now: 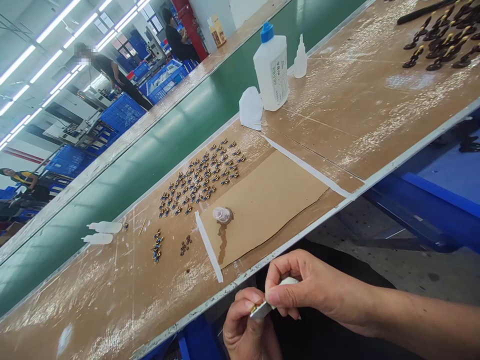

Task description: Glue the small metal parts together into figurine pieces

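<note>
Both hands meet below the workbench's near edge, over my lap. My right hand (305, 290) is closed round a small white squeeze bottle (288, 281), its tip pointing at my left hand. My left hand (243, 325) pinches a tiny part against that tip; the part is too small to name. On the bench (112, 300) lie rows of several small blue-and-gold pieces (200, 175), a smaller cluster (156, 246) and some dark beads (185, 245). A cardboard sheet (270, 200) is taped down, with a clear cap (222, 214) and a glue stain on it.
A large white glue bottle with a blue cap (271, 70), a small dropper bottle (300, 59) and a white pouch (250, 107) stand at the back. Two dropper bottles (101, 232) lie at left. Black clips (442, 40) are far right. A green conveyor (150, 150) runs behind; other workers beyond.
</note>
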Motion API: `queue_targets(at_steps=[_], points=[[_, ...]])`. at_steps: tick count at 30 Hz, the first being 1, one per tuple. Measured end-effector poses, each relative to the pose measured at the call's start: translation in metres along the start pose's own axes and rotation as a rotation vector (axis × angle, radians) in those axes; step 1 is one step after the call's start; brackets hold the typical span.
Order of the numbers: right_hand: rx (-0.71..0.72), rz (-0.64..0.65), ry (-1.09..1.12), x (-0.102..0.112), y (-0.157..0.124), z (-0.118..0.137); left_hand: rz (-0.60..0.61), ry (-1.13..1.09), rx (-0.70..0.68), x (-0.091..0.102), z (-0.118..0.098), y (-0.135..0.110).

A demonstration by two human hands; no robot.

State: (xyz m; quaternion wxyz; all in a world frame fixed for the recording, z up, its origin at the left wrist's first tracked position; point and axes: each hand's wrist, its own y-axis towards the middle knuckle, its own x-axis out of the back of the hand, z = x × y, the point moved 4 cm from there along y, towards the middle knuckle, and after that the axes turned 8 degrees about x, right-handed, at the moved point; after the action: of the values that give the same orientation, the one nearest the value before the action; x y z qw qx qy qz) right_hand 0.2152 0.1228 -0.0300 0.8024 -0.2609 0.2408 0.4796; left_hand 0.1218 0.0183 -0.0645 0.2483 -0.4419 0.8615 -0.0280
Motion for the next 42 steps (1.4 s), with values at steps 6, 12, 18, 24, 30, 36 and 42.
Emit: queue_targets(at_steps=[6, 12, 18, 24, 30, 36, 42], points=[[-0.022, 0.017, -0.017, 0.000, 0.000, -0.002, -0.003, 0.002, 0.020, -0.001, 0.001, -0.002], [-0.059, 0.035, 0.021, 0.001, -0.002, -0.002, 0.032, 0.014, 0.006, 0.002, 0.000, 0.000], [-0.092, 0.000, 0.080, 0.000, -0.002, -0.004, 0.046, 0.040, -0.028, 0.003, -0.001, 0.001], [-0.052, -0.105, 0.115, 0.002, 0.001, -0.003, -0.006, 0.006, -0.006, -0.006, -0.005, -0.001], [0.092, -0.231, 0.148, 0.018, 0.005, 0.010, -0.121, -0.014, 0.068, -0.008, -0.008, -0.001], [0.085, -0.180, 0.167, 0.016, 0.005, 0.008, -0.237, -0.091, 0.171, 0.005, 0.001, 0.005], [0.065, -0.083, 0.170, 0.010, 0.006, 0.001, -0.212, -0.107, 0.166, 0.014, 0.006, 0.011]])
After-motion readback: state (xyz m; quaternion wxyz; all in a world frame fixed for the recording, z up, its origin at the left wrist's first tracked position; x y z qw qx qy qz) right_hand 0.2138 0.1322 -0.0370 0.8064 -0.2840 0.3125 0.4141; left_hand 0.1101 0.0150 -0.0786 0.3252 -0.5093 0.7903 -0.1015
